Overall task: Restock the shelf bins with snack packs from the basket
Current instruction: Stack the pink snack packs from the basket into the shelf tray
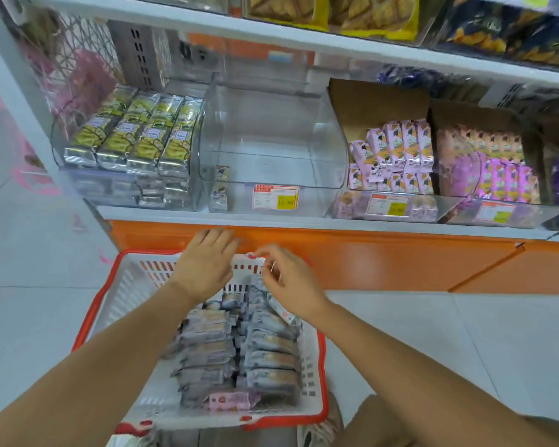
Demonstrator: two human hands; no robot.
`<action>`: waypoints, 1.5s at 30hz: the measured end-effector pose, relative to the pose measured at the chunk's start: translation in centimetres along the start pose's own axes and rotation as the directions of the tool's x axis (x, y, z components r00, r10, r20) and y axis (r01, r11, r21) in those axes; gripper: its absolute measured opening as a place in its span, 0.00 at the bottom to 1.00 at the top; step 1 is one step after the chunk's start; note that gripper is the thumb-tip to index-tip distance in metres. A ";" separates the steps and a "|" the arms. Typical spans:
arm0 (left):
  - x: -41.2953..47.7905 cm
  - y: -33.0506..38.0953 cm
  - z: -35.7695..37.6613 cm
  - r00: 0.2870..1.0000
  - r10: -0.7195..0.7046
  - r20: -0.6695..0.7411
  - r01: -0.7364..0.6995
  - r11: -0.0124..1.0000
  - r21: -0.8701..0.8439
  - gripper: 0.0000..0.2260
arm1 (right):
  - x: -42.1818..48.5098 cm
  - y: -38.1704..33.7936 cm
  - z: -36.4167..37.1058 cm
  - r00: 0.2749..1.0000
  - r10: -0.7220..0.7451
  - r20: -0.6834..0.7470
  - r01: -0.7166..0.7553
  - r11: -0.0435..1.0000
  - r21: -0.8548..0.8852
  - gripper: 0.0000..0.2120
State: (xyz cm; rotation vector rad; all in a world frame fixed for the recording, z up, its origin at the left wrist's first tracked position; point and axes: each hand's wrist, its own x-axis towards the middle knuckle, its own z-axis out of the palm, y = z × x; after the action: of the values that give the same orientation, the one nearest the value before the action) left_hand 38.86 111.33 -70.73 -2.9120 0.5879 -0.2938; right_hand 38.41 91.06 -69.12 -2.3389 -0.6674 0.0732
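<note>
A white basket with a red rim (88,317) sits on the floor before the shelf. It holds two rows of grey-blue snack packs (265,359) and one pink pack (229,400) at the near end. My left hand (204,262) hovers over the basket's far rim, fingers straight and pointing at the shelf base, holding nothing. My right hand (286,279) is beside it over the far right part of the basket, fingers loosely curled, with nothing visible in them. On the shelf above, a clear bin (323,137) holds only a single small pack (221,174) in its front left corner.
A bin of yellow-and-silver packs (136,137) stands left of the clear bin. Cardboard boxes of pink-purple packs (397,150) stand to its right. Price labels (275,196) hang on the bin fronts. An orange base panel (368,259) runs below the shelf. Another shelf board (271,37) lies overhead.
</note>
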 end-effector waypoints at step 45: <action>-2.0 1.7 -0.3 0.883 -0.060 0.466 0.469 0.193 -0.862 0.18 | -2.2 2.8 -0.4 0.867 0.316 0.385 -0.488 0.693 0.531 0.13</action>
State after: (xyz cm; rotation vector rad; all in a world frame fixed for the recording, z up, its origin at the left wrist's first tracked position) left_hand 36.39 110.56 -71.05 -4.1203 0.1209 0.9646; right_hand 37.86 88.01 -70.93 -1.7896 -0.1690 0.7173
